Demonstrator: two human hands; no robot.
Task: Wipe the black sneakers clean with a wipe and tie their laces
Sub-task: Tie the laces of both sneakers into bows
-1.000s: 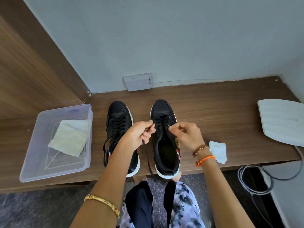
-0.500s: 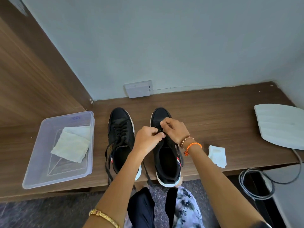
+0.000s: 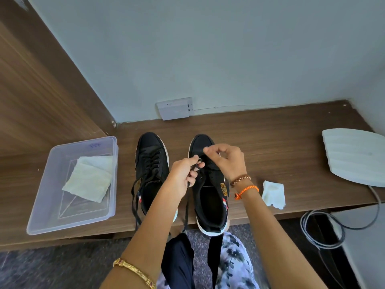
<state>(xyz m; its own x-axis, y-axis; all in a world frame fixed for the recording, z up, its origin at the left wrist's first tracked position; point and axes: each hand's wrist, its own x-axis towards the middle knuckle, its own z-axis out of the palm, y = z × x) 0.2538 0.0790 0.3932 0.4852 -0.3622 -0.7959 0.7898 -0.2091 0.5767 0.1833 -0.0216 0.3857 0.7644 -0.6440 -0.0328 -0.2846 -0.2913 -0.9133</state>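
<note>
Two black sneakers with white soles stand side by side on the wooden shelf [image 3: 270, 142], toes toward the wall. The left sneaker [image 3: 151, 163] has loose laces hanging over the shelf's front edge. Over the right sneaker [image 3: 210, 197] both hands work its black lace [image 3: 186, 207]. My left hand [image 3: 183, 176] pinches the lace near the eyelets, and a strand hangs down from it. My right hand [image 3: 227, 159] pinches the lace just above the tongue, fingertips close to my left hand's. A used white wipe [image 3: 273, 194] lies right of the right sneaker.
A clear plastic bin [image 3: 41, 205] with a folded white cloth [image 3: 89, 178] stands at the left. A white ribbed object [image 3: 356, 157] lies at the far right, with cables [image 3: 325, 226] hanging below it. A white wall socket [image 3: 175, 108] sits behind the sneakers.
Both hands moved from mid-shoe up toward the toe end of the right sneaker's lacing, met there, and now my right hand has lifted slightly apart from my left.
</note>
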